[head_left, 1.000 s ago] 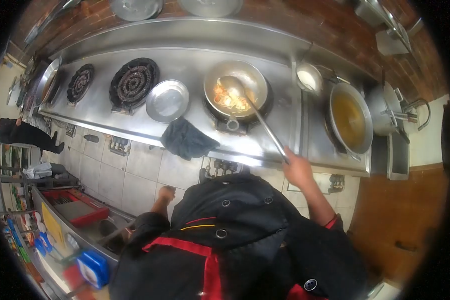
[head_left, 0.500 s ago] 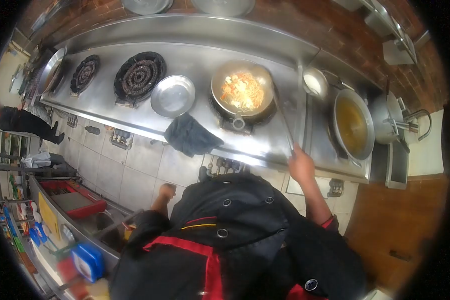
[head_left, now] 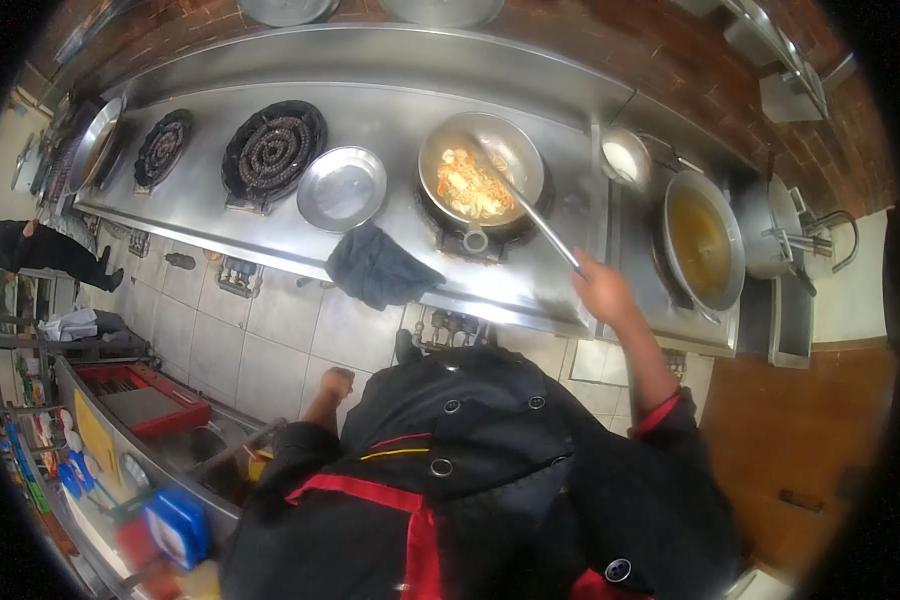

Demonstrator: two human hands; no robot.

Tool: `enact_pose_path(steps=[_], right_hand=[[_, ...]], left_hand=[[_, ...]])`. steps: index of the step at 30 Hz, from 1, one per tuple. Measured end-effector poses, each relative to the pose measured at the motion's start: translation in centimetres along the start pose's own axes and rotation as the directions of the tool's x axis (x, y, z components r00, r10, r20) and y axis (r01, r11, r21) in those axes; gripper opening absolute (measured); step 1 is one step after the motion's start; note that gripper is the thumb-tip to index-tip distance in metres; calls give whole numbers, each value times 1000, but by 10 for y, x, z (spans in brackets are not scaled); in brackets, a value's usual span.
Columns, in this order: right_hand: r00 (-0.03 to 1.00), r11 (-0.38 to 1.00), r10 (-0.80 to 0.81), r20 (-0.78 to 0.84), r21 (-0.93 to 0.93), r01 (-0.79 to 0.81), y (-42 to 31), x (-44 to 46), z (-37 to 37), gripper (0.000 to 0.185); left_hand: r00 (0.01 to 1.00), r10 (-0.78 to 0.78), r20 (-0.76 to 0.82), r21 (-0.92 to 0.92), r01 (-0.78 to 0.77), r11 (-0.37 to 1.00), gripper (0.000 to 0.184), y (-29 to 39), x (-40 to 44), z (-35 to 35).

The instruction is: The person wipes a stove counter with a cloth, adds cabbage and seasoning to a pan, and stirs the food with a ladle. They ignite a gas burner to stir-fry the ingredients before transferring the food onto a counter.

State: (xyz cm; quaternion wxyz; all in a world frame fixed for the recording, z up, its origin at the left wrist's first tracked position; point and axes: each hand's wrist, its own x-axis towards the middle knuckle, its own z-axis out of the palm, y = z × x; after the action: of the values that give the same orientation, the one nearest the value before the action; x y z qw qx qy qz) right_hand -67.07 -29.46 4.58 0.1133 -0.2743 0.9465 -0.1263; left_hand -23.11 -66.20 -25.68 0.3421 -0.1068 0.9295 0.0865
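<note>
In the head view, my right hand (head_left: pixel 605 290) is closed around the handle of a long metal wok ladle (head_left: pixel 540 220). The ladle slants to the upper left into a wok (head_left: pixel 530 150) on a burner, and its head is smeared by motion. Noodles (head_left: pixel 473 187) with orange and pale pieces lie in the wok. My left hand (head_left: pixel 337 382) hangs low in front of the stove, curled into a fist with nothing visible in it. The nearest thing to it is a dark cloth (head_left: pixel 378 268), draped over the stove's front edge.
A shallow metal pan (head_left: pixel 342 190) sits left of the wok, beside a bare burner (head_left: pixel 275 152). To the right are a small pot with white contents (head_left: pixel 625 158), a large pan of yellowish liquid (head_left: pixel 703 245) and a tall pot (head_left: pixel 770 235). Another person (head_left: pixel 50 250) stands far left.
My right hand has pushed the ladle from the wok's right side across the food toward its upper left. The wok is tilted more and the noodles have shifted. The left hand stays low.
</note>
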Motion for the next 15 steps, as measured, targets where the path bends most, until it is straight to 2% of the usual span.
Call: enact_pose_path(steps=[2, 3, 4, 5, 6, 9, 11, 15], right_hand=[[983, 986, -162, -91, 12, 163, 13, -11, -19, 39], [993, 991, -105, -62, -94, 99, 15, -17, -36, 37], [998, 979, -46, -39, -202, 38, 12, -25, -58, 36], [986, 956, -112, -125, -285, 73, 21, -32, -69, 35], [961, 925, -184, -206, -367, 99, 30, -40, -79, 35], [982, 923, -90, -167, -384, 19, 24, -64, -126, 39], [991, 940, -54, -119, -342, 10, 19, -77, -146, 37], [999, 900, 47, -21, -433, -52, 29, -75, -119, 40]], left_hand=[[997, -25, -78, 6, 26, 1000, 18, -1, -2, -2], [997, -27, -77, -1, 27, 1000, 18, -3, 0, 0], [997, -64, -44, -108, 59, 992, 18, -9, 7, 10], [995, -99, -6, -211, 95, 973, 19, -12, 9, 16], [995, -102, -4, -216, 99, 971, 19, -11, 9, 17], [996, -81, 25, -110, 83, 990, 21, -7, 9, 10], [988, -56, 142, -48, 64, 997, 23, 0, 10, 0], [997, 8, 71, 15, -9, 1000, 19, 6, 16, -4]])
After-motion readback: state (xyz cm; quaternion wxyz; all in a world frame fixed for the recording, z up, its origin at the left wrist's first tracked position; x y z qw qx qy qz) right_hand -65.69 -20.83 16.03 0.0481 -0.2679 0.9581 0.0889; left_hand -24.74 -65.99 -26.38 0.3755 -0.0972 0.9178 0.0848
